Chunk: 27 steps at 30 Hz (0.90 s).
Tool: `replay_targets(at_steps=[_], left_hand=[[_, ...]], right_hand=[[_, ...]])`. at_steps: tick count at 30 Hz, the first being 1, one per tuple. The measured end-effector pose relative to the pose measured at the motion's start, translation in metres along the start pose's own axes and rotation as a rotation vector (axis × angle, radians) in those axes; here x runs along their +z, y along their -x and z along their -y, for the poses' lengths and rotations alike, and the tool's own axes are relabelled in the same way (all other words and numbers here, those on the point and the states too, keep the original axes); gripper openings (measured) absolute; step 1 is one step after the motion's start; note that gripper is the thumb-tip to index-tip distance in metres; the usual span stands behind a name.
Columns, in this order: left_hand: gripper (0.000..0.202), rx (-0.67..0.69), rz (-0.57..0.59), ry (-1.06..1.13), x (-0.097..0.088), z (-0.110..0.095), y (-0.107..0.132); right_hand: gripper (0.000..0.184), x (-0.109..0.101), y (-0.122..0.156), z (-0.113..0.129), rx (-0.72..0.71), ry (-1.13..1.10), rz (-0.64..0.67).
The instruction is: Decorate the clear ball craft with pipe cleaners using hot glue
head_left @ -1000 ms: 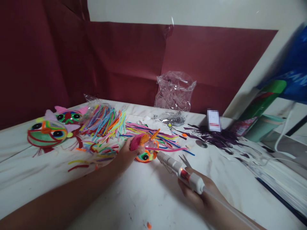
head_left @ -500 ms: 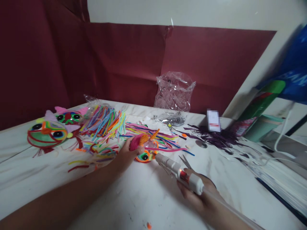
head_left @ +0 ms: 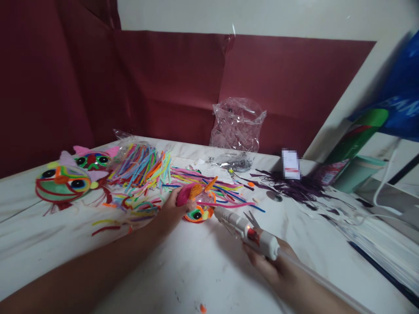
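Note:
My left hand (head_left: pixel 175 205) is closed on a small craft face (head_left: pixel 198 215) made of pipe cleaners. It has an orange rim, a large black eye, and pink and orange ear-like pieces; my fingers cover part of it. A long pink pipe cleaner (head_left: pixel 234 204) sticks out beside it to the right. My right hand (head_left: pixel 275 261) is wrapped round a white hot glue gun (head_left: pixel 232 221) with a glowing red part. Its nozzle points at the right side of the craft face, close by. Scissor blades (head_left: pixel 252 219) show just behind the gun; their handles are hidden.
Two similar craft faces (head_left: pixel 62 185) lie at the left. Near them is a bag of coloured pipe cleaners (head_left: pixel 140 165), with loose pieces spread around. A clear plastic bag (head_left: pixel 237 126) stands behind. Purple strands (head_left: pixel 294 188), a green container (head_left: pixel 362 174) and white cables (head_left: pixel 386 192) are on the right.
The glue gun has drawn back slightly to the right, its nozzle a little farther from the craft face. My left hand and the craft face have hardly moved.

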State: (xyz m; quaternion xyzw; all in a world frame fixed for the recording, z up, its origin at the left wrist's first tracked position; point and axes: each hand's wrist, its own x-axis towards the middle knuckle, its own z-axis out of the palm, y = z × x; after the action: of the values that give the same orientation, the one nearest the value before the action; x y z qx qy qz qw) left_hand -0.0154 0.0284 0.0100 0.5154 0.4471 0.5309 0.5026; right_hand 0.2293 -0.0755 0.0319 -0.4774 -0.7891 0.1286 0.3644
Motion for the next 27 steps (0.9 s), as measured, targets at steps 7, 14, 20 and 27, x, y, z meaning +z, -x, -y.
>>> replay_targets(at_steps=[7,14,20,27], left_hand=[[0.068,-0.004,0.011,0.053,-0.001,-0.001,0.001],[0.067,-0.02,0.022,0.075,0.0,0.001,0.003],[0.066,-0.016,0.059,0.075,-0.002,0.001,0.003],[0.067,-0.016,0.063,0.093,-0.001,0.002,0.002]], right_hand=[[0.017,0.001,0.001,-0.001,0.036,-0.018,0.01],[0.021,0.002,0.001,-0.005,0.079,-0.025,-0.05],[0.038,0.004,0.01,-0.015,0.229,-0.011,0.03],[0.035,0.0,0.005,-0.01,0.15,-0.047,-0.025]])
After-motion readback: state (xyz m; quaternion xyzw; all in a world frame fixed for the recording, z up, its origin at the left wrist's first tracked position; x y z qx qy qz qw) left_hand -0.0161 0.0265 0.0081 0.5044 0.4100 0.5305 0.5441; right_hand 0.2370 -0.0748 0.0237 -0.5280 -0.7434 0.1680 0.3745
